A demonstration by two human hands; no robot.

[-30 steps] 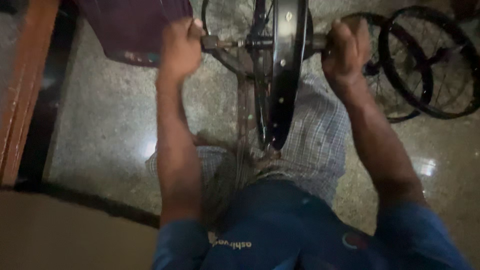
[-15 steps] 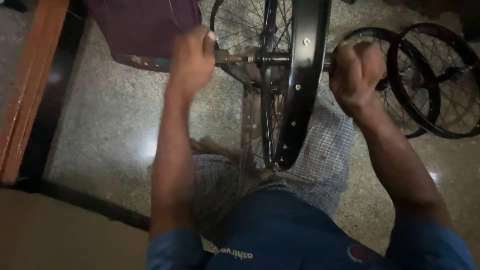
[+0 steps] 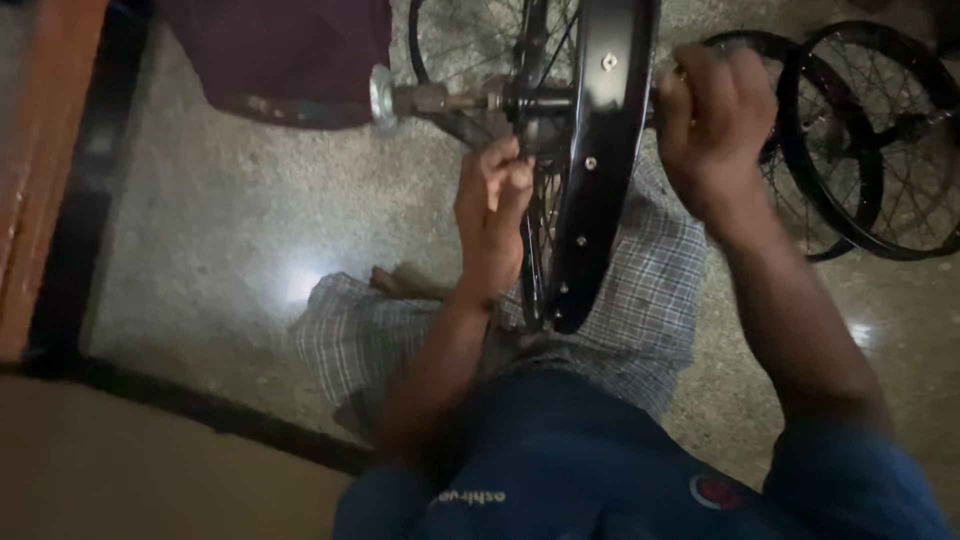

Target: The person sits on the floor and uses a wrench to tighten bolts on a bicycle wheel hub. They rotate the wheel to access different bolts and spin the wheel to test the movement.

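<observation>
Nearest the camera is the person's own body: a blue shirt (image 3: 600,470) fills the bottom of the view, and past it a checked cloth (image 3: 650,300) covers the lap and spreads over the speckled stone floor (image 3: 230,230).

Standing up from that lap is a bicycle wheel (image 3: 600,170), seen almost edge-on, so that its broad black rim runs as a dark band from just above the checked cloth to the top edge of the view. Its spokes show to the left of the rim, and its axle (image 3: 440,100) crosses the wheel from side to side and ends on the left in a round silvery cap.

The left hand (image 3: 492,215) is on the left of the rim, below the axle, its fingers curled in against the spokes near the hub. Whether it actually pinches a spoke or only rests its fingertips there cannot be told. The bare left end of the axle sticks out above and to the left of this hand, clear of it.

The right hand (image 3: 712,125) is on the other side of the rim, higher up, closed in a fist around the right end of the axle, which it hides. The wheel thus stands between the two hands, the rim close beside the right fist.

Farther off, two more spoked wheels (image 3: 880,150) lie on the floor to the right, overlapping. At the top left lies a dark purple cloth (image 3: 280,50), and along the left edge runs a brown wooden board (image 3: 40,150).
</observation>
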